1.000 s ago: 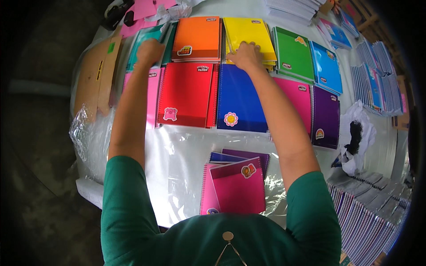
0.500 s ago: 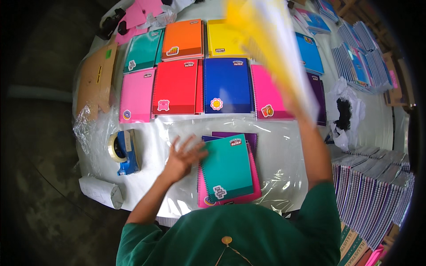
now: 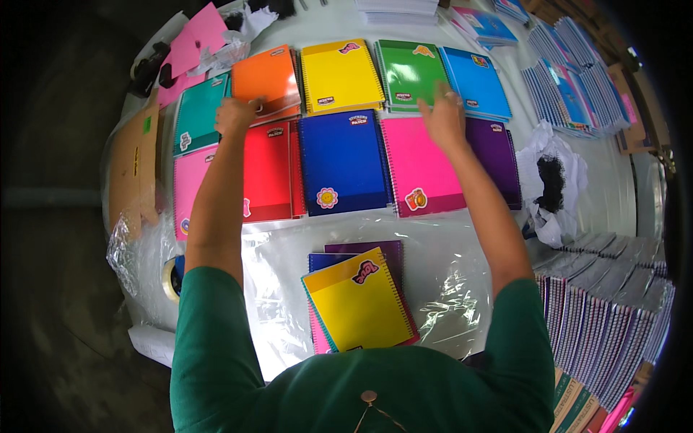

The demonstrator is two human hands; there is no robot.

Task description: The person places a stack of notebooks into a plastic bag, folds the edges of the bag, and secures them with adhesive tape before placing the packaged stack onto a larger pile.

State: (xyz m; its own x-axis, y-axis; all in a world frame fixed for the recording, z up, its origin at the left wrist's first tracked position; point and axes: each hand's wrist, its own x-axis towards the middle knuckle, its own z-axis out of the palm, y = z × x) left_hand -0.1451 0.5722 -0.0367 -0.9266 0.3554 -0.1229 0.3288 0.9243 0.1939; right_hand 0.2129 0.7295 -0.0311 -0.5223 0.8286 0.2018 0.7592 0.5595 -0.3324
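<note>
Several spiral notebooks lie in two rows on the plastic-covered table. My left hand [image 3: 237, 117], fingers curled, grips the lower left corner of the orange notebook [image 3: 267, 76], next to the teal notebook [image 3: 198, 112]. Over the lower right of the green notebook [image 3: 411, 72], beside the light blue one [image 3: 476, 79], my right hand [image 3: 445, 119] has its fingers apart and holds nothing. Close to my body, a yellow notebook [image 3: 357, 299] tops a skewed pile, with purple [image 3: 390, 252], dark blue and pink edges showing beneath.
Brown cardboard [image 3: 133, 162] and a tape dispenser [image 3: 172, 278], partly hidden by my left arm, lie at the left. Tall stacks of notebooks [image 3: 599, 310] stand at the right, below a white plastic bag [image 3: 570, 166]. More blue notebooks [image 3: 577, 86] are piled at the far right.
The yellow notebook, raised in my right hand before, now lies on the near pile over the teal one. My left hand has left the pile for the orange notebook; my right hand is over the green one.
</note>
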